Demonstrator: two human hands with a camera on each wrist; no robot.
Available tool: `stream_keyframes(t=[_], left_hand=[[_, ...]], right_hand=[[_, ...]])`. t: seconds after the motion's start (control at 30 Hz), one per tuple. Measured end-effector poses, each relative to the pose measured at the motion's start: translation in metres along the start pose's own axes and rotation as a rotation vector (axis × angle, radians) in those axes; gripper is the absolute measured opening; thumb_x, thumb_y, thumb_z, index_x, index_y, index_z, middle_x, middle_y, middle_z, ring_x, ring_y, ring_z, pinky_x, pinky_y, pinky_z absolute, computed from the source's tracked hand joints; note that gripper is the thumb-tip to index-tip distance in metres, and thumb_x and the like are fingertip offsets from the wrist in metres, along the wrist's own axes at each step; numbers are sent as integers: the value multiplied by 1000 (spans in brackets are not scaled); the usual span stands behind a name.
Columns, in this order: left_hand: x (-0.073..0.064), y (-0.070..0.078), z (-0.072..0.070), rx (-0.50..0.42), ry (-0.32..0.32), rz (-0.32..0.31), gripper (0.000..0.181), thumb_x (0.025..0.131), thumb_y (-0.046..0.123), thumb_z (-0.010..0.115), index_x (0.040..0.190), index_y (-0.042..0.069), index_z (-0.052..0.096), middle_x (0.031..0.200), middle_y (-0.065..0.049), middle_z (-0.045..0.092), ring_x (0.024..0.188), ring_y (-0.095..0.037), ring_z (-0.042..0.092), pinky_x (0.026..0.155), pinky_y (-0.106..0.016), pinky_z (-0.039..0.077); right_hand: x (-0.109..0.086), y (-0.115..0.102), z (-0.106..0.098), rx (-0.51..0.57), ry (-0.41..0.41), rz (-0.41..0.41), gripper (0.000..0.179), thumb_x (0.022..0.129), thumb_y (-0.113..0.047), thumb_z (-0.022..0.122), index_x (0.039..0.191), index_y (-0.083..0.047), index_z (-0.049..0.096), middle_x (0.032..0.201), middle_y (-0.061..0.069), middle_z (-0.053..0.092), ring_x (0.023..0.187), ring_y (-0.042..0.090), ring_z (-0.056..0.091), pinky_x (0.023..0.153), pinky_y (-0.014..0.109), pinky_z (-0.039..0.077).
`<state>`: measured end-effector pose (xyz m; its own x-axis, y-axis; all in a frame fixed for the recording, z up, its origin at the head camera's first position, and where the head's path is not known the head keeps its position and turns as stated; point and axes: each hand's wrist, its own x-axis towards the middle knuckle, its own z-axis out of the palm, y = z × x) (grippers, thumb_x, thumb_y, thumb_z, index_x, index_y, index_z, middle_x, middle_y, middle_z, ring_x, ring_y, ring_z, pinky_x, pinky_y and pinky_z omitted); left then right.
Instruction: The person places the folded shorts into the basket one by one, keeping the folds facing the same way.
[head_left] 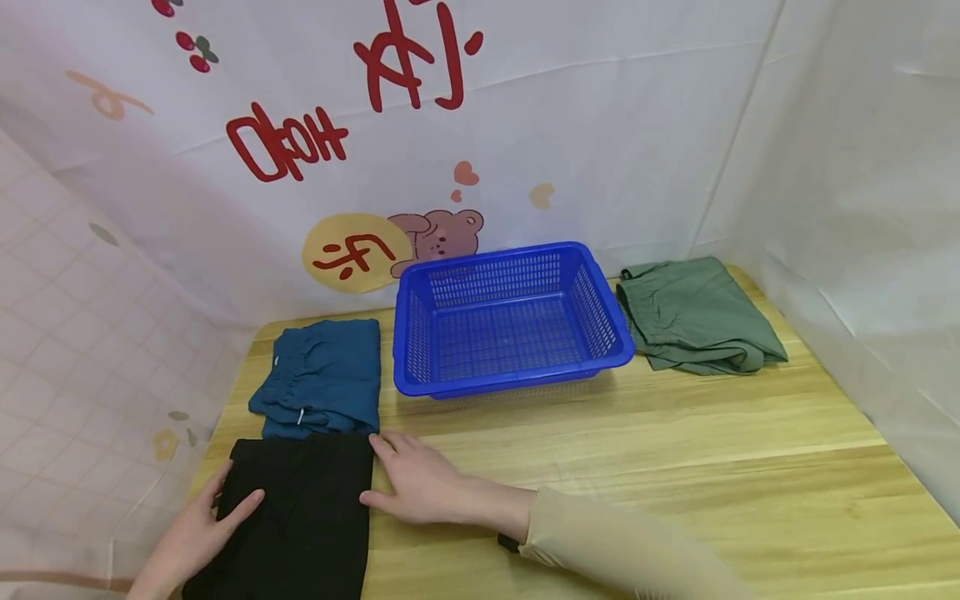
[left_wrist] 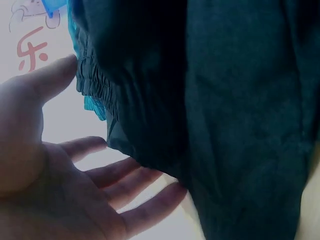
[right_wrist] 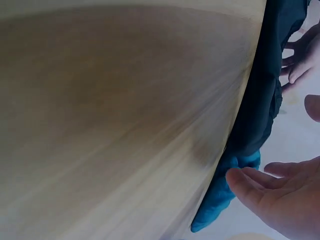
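Observation:
Folded black pants (head_left: pixel 307 508) lie flat at the front left of the table, with a gathered waistband showing in the left wrist view. My left hand (head_left: pixel 197 533) is at their left edge, thumb over the top and fingers spread along the side. At the far right corner of the pants, my right hand (head_left: pixel 420 482) touches the edge with its fingertips, the thumb apart from the fingers. Just beyond the black pants sit folded blue pants (head_left: pixel 326 375) with an elastic waistband; the black cloth meets their near edge.
A blue plastic basket (head_left: pixel 513 387) with slotted walls and nothing in it stands at the back middle of the wooden table (head_left: pixel 675 467). Folded green pants (head_left: pixel 693 312) lie to its right. Printed white cloth (head_left: pixel 600 108) hangs behind and along both sides.

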<state>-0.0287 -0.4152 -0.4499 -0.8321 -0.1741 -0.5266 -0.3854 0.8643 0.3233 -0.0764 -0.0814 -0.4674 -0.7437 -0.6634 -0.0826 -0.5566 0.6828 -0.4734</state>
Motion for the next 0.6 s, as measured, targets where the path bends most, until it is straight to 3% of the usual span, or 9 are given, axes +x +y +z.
stream_keyframes(t=[0.13, 0.37, 0.6], left_hand=[[3, -5, 2, -31, -6, -22, 112, 103, 68, 48, 163, -10, -6, 161, -50, 15, 140, -66, 38, 103, -68, 51], [4, -9, 1, -30, 25, 5, 102, 105, 59, 54, 161, -15, 12, 157, -50, 25, 135, -63, 46, 98, -60, 57], [2, -7, 4, -15, 80, 67, 88, 105, 43, 62, 157, -17, 26, 146, -48, 45, 125, -58, 58, 96, -58, 58]], right_hand=[[10, -7, 5, -6, -23, 51, 79, 102, -62, 57, 162, -13, 40, 162, 6, 51, 149, 21, 51, 119, 32, 49], [19, -17, 8, -1, -49, 116, 79, 101, -62, 58, 159, -11, 44, 159, 4, 54, 146, 19, 52, 116, 30, 51], [27, -20, 16, -78, 15, 161, 74, 99, -59, 64, 152, -9, 53, 143, 5, 63, 131, 15, 58, 104, 27, 57]])
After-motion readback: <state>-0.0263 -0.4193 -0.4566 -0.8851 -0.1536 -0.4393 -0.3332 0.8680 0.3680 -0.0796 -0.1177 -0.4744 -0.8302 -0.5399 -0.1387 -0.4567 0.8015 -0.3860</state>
